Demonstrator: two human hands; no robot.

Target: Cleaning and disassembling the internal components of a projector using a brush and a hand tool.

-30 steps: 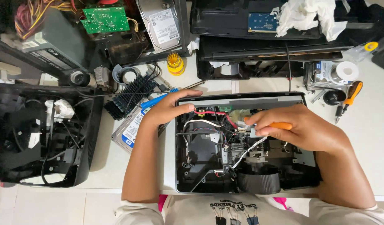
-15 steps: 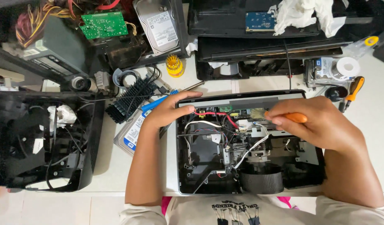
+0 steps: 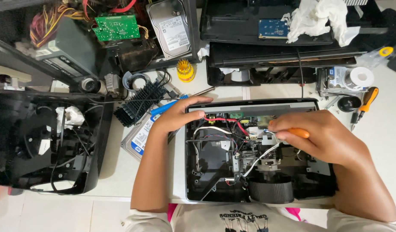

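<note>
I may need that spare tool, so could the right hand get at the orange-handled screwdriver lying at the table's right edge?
Probably yes. The spare screwdriver lies in the open on the white table, just beyond the right hand, with nothing over it. But that hand already grips an orange-handled tool and would have to put it down first.

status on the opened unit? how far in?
Done: top cover is off, the open chassis shows wiring and the lens barrel. In hand: right hand works an orange-handled screwdriver at the rear boards; left hand steadies the back-left corner. Left: red wire and internal boards remain in place.
</note>
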